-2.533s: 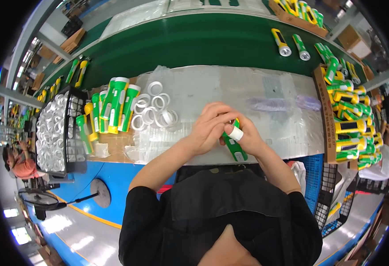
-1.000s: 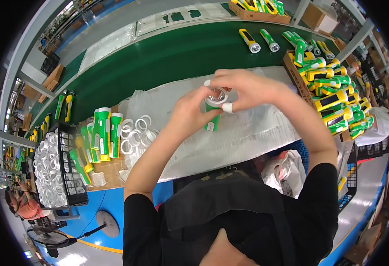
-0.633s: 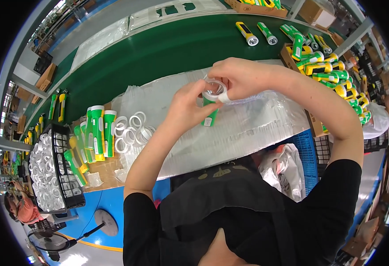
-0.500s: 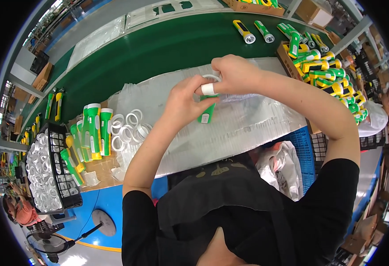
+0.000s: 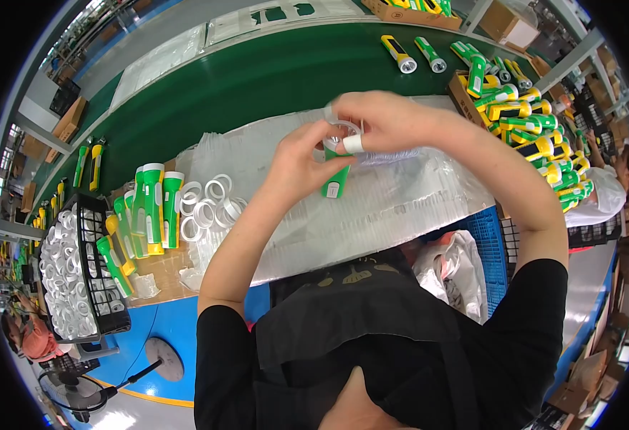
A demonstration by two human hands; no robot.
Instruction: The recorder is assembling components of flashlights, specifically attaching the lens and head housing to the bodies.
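Observation:
A green flashlight (image 5: 334,183) is held over the work mat, its round head with a white ring (image 5: 346,127) turned up. My left hand (image 5: 302,159) is closed around the flashlight just below the head. My right hand (image 5: 373,120) is closed on the ring from the far right side, its fingertips slightly blurred. A white band wraps one right finger. To the left on the mat lie several loose white rings (image 5: 204,213). Beside them, several green flashlights (image 5: 153,204) stand or lean close together, with some yellow among them.
A black crate (image 5: 101,269) full of white rings is at the left edge. On the right, a cardboard box (image 5: 465,100) overflows with green and yellow flashlights. A green conveyor belt (image 5: 257,79) runs behind the mat. A blue basket (image 5: 497,258) with a white bag sits below; a fan stands lower left.
My right hand has shifted and turned around the flashlight's head, the wrapped finger moving right, so more of the ring shows. My left hand keeps its hold.

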